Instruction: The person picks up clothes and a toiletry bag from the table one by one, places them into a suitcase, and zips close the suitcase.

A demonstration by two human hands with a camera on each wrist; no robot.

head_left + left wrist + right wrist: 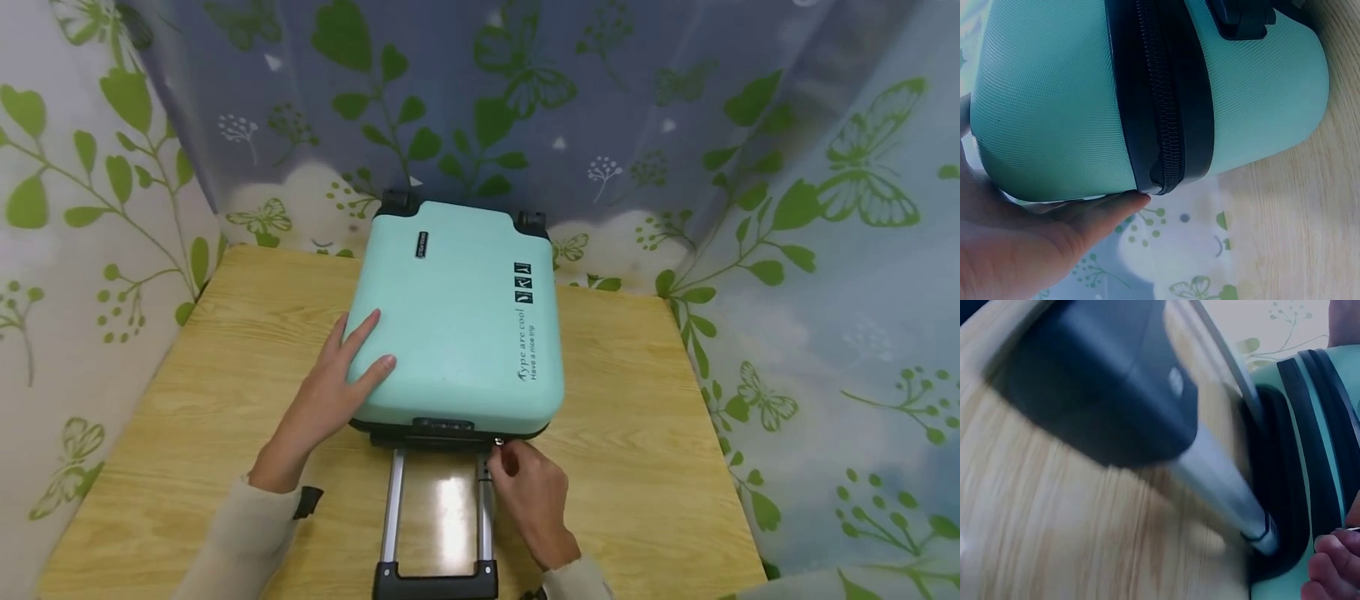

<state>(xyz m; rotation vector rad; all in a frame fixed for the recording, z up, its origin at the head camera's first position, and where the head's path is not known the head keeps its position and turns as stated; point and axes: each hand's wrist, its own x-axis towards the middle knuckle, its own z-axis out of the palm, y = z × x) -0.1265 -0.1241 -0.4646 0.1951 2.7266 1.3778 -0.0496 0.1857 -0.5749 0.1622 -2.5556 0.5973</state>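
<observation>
A mint-green hard-shell suitcase lies flat on the wooden table, wheels pointing away from me. Its telescopic handle is pulled out toward me. My left hand rests flat on the near-left corner of the lid with straight fingers. In the left wrist view the left hand sits against the shell's rounded corner, beside the black zipper. At the near edge, just right of the handle rails, my right hand pinches the small metal zipper pull. The right-hand fingertips are curled by the dark zipper band.
Leaf-and-butterfly patterned curtains enclose the table on three sides. The suitcase's far end overhangs the table's back edge. Bare wood lies left and right of the suitcase. The black handle grip fills the right wrist view, blurred.
</observation>
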